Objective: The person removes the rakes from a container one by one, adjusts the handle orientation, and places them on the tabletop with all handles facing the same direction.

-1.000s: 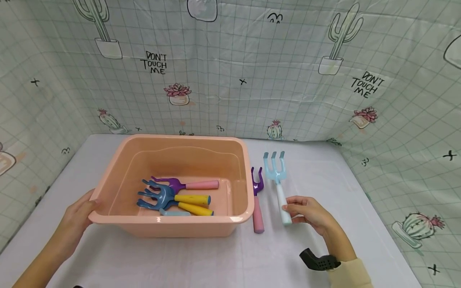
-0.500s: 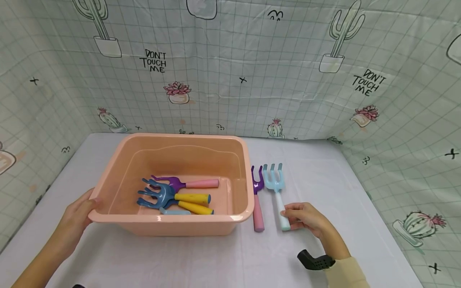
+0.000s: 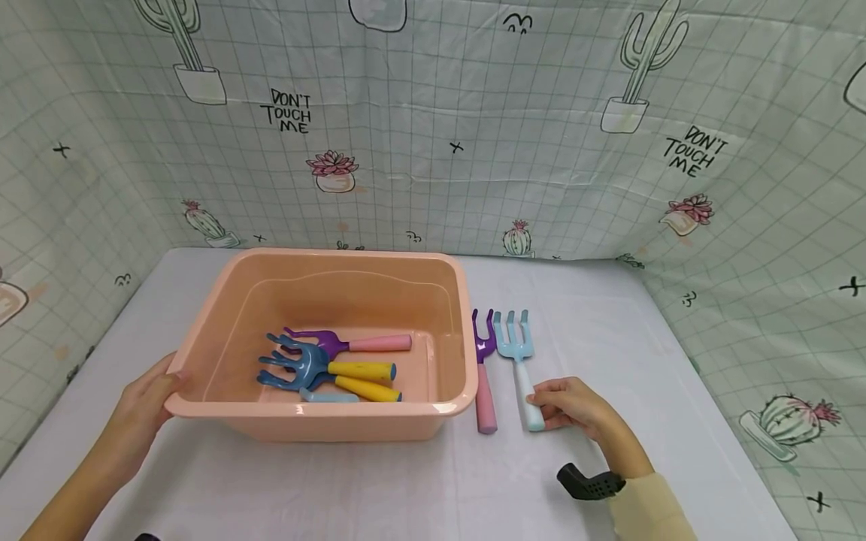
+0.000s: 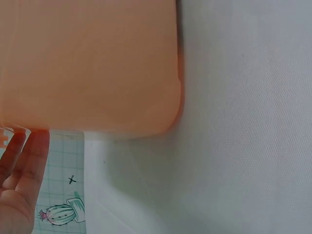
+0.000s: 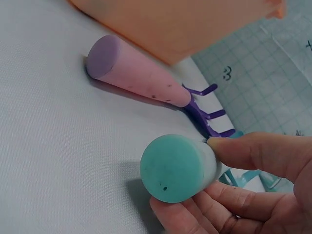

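My left hand (image 3: 138,413) grips the left rim of a peach plastic basin (image 3: 338,431), thumb over the rim. In the left wrist view, fingers (image 4: 36,161) reach up to the basin's edge. My right hand (image 3: 575,406) pinches the white handle of a light blue hand fork (image 3: 516,349) near its end; the tines point away. Close to its left lies a purple hand fork (image 3: 484,398) with a pink handle, beside the basin. The right wrist view shows the held handle's mint end cap (image 5: 170,168) and the pink handle (image 5: 141,75) lying apart from it.
Inside the basin lie a purple fork (image 3: 379,343) with a pink handle, blue hand rakes (image 3: 307,368) with yellow handles, and a light blue piece (image 3: 329,397) partly hidden by the front rim. A patterned cloth (image 3: 419,180) stands behind the white table (image 3: 406,496).
My right hand has drawn the light blue hand fork nearer and slightly left, beside the purple fork, then barely moved. My left hand keeps its grip on the basin.
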